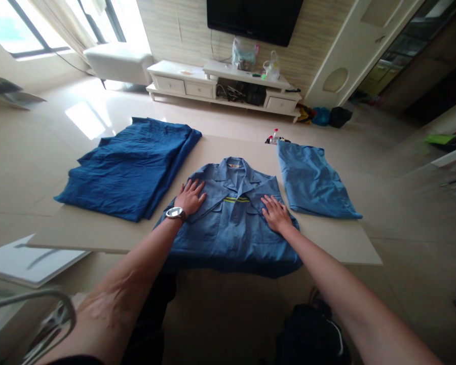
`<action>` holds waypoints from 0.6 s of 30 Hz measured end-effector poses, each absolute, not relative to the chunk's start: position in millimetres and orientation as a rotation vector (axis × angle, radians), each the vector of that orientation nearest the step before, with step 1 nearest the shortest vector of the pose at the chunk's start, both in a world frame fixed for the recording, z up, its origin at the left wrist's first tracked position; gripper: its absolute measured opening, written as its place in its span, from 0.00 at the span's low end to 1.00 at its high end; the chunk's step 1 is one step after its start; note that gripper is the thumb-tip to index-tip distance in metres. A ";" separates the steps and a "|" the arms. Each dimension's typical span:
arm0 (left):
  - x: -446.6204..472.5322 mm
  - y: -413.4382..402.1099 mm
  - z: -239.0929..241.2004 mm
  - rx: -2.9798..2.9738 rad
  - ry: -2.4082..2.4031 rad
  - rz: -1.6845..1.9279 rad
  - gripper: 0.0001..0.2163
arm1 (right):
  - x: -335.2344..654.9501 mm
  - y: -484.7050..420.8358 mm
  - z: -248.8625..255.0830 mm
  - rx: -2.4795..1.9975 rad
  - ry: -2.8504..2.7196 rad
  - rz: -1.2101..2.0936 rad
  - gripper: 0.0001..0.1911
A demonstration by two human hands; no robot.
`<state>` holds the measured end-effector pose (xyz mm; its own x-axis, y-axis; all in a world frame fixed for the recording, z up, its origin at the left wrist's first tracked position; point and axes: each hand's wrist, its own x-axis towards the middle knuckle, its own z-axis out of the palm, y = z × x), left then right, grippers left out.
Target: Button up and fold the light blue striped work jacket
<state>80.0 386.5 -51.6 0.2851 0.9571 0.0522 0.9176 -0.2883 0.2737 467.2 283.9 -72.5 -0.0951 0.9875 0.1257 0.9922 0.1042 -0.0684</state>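
A blue work jacket (233,228) with a collar and yellow-green stripes lies front up on the pale board table (231,144), its collar pointing away from me. Its lower edge hangs over the table's near side. My left hand (192,196) rests flat on the jacket's left part, fingers spread; a watch (175,213) is on that wrist. On the right part of the jacket lies my right hand (276,214), palm down with fingers stretched out. Both sleeves appear folded inward across the chest, partly under my hands.
Dark blue folded cloth (133,167) lies at the table's left, and lighter blue folded cloth (315,180) at its right. Bottles with red caps (275,136) show past the far edge. Beyond stands a white TV cabinet (197,83). A white panel (34,258) is at the lower left.
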 end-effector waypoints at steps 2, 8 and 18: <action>80.3 407.6 -52.7 2.362 1.740 0.316 0.30 | 469.8 308.0 -74.0 -2.015 -2.236 -0.075 0.28; 90.2 449.7 -50.8 2.369 1.817 0.424 0.28 | 466.6 372.6 -63.2 -1.985 -2.316 -0.157 0.26; 61.2 317.3 -36.2 2.096 2.035 0.761 0.22 | 476.7 225.8 -28.0 -1.951 -1.985 -0.145 0.20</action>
